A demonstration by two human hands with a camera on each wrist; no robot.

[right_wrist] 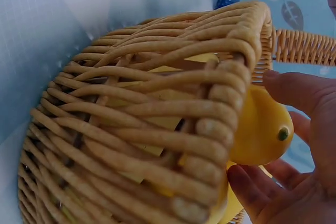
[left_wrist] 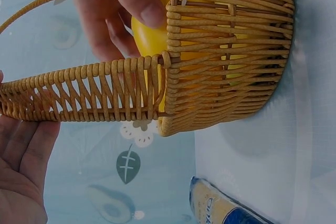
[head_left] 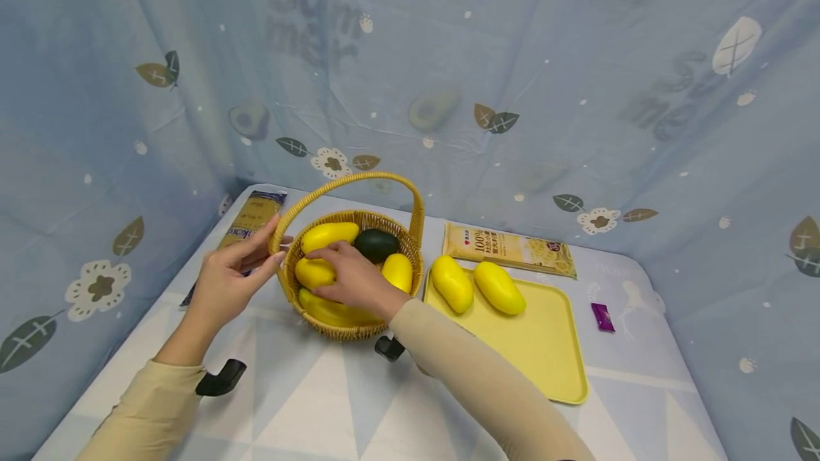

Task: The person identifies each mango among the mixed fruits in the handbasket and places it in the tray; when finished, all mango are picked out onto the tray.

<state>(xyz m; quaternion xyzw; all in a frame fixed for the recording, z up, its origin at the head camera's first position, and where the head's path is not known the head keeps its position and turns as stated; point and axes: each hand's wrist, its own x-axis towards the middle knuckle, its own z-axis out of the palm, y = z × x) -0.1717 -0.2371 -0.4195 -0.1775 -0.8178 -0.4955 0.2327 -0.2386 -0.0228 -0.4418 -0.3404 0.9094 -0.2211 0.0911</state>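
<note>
A woven wicker basket (head_left: pixel 349 333) holds several yellow mangoes and a dark green, avocado-like fruit (head_left: pixel 376 245). My left hand (head_left: pixel 224 283) grips the left side of its arched handle (left_wrist: pixel 79 95) between thumb and fingers. Reaching over the basket rim, my right hand (head_left: pixel 359 279) holds a yellow mango (right_wrist: pixel 260 129), thumb on one side and fingers curled round the other. That mango lies at the left of the basket, between a mango behind (head_left: pixel 329 235) and another in front (head_left: pixel 333 310). The right forearm covers part of the basket's front right.
Right of the basket lies a yellow tray (head_left: pixel 538 347) with two mangoes (head_left: pixel 451 283) at its back left. A pasta packet (head_left: pixel 509 249) is behind the tray, and a small purple packet (head_left: pixel 602 317) to its right. A blue-and-yellow packet (head_left: pixel 256 215) lies left of the basket.
</note>
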